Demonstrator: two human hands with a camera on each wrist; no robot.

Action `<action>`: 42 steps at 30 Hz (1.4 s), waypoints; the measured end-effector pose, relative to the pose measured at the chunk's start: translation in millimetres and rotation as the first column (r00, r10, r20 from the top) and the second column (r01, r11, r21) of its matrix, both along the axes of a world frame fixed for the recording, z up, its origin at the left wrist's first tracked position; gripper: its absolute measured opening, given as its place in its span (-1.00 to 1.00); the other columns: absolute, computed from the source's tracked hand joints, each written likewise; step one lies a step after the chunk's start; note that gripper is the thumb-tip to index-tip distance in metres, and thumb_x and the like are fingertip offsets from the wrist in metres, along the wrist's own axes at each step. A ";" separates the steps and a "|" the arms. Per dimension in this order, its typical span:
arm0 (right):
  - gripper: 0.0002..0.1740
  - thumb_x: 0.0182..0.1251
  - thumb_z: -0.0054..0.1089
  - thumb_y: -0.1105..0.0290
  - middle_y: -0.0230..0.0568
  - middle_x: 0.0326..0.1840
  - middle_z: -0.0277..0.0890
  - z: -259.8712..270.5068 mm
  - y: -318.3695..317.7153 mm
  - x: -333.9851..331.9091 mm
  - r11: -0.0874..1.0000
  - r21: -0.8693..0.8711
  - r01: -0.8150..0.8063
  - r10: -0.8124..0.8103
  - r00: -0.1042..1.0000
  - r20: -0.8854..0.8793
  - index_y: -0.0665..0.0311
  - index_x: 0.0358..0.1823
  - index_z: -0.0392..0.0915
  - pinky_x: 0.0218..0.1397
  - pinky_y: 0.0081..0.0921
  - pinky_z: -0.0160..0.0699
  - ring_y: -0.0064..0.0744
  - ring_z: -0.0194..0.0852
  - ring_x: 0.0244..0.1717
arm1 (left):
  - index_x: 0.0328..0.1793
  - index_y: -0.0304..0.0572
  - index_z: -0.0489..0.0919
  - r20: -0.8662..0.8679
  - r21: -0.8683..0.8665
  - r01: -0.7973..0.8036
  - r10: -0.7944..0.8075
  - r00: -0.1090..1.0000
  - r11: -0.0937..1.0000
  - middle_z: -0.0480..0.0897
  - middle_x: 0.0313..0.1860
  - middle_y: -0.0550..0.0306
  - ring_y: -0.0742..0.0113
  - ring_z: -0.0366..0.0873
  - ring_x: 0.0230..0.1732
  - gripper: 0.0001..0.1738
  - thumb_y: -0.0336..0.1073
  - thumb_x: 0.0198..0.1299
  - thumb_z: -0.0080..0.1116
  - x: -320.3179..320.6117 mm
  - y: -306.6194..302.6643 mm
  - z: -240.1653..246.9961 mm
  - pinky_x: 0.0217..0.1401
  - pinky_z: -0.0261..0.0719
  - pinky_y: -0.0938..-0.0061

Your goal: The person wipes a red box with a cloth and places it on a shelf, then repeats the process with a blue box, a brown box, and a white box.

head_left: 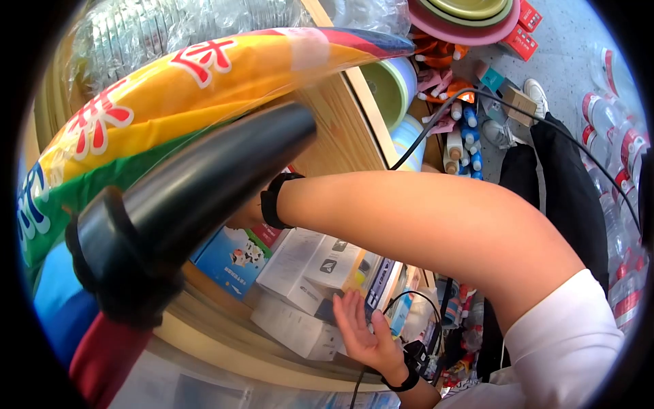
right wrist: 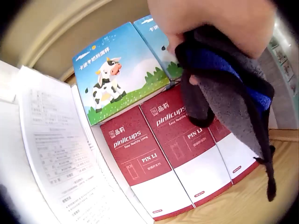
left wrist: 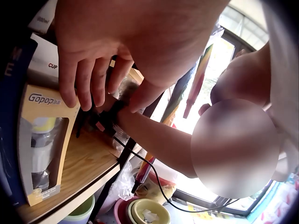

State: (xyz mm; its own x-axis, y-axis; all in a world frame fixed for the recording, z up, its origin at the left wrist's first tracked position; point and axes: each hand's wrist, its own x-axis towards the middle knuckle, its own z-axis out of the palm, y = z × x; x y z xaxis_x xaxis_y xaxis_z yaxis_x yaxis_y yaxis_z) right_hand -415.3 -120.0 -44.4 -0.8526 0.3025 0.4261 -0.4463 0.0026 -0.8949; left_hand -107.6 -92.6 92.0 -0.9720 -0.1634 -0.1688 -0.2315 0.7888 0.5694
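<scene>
Your cloth (right wrist: 229,100) sits upper right in the right-wrist view, bunched in your right hand's (right wrist: 217,21) curled fingers, partly covering the red-and-white boxes (right wrist: 177,144). Your left hand (head_left: 368,335), lower centre in the head view, is loosely spread (holding nothing). You seem mid-wipe; the next move probably calls for keeping boxes steady.

Nested basins (head_left: 470,36) sit beside red cartons (head_left: 520,43), apart from bottles (head_left: 605,114).
</scene>
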 end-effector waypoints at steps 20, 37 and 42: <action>-0.33 0.32 0.09 0.82 -0.01 0.36 0.50 -24.0 294.7 313.3 0.030 -0.903 0.429 0.735 0.602 0.311 0.31 0.46 0.31 0.45 -0.28 0.55 -0.17 0.59 0.37 | 0.70 -0.45 0.15 0.471 0.431 -0.299 0.070 0.879 0.851 0.36 0.58 -0.16 0.02 0.43 0.51 -0.32 -0.27 0.59 0.00 40.1 110.7 -87.6 0.42 0.64 -0.01; -0.60 0.35 0.46 0.33 -0.29 -0.18 0.64 -159.3 460.5 495.5 0.803 -0.145 0.578 0.119 0.084 0.989 0.26 0.08 0.46 -0.10 -0.55 0.58 -0.55 0.62 -0.17 | 0.45 -0.14 0.58 0.865 0.298 -0.265 -0.142 0.482 0.917 0.70 0.21 0.16 0.31 0.65 0.14 -0.44 0.01 0.46 0.20 111.0 148.3 -426.3 0.14 0.55 0.40; -0.47 0.35 0.46 0.31 -0.22 -0.06 0.63 -179.3 477.9 432.7 0.677 -0.300 0.672 0.253 0.170 0.952 0.24 0.24 0.41 -0.15 -0.48 0.58 -0.51 0.61 -0.14 | 0.39 -0.17 0.61 0.819 0.340 -0.207 -0.181 0.544 0.917 0.73 0.11 0.21 0.35 0.68 0.05 -0.47 -0.01 0.45 0.20 94.5 178.3 -447.0 0.04 0.57 0.43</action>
State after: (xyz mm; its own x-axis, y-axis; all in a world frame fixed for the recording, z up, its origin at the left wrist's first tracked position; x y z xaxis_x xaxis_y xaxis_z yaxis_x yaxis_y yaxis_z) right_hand 17.3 357.9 -223.8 -0.2488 0.2836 -0.9261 0.5707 -0.7296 -0.3768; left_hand -13.1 85.6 -355.0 -0.3577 0.0863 -0.9299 -0.7522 0.5635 0.3416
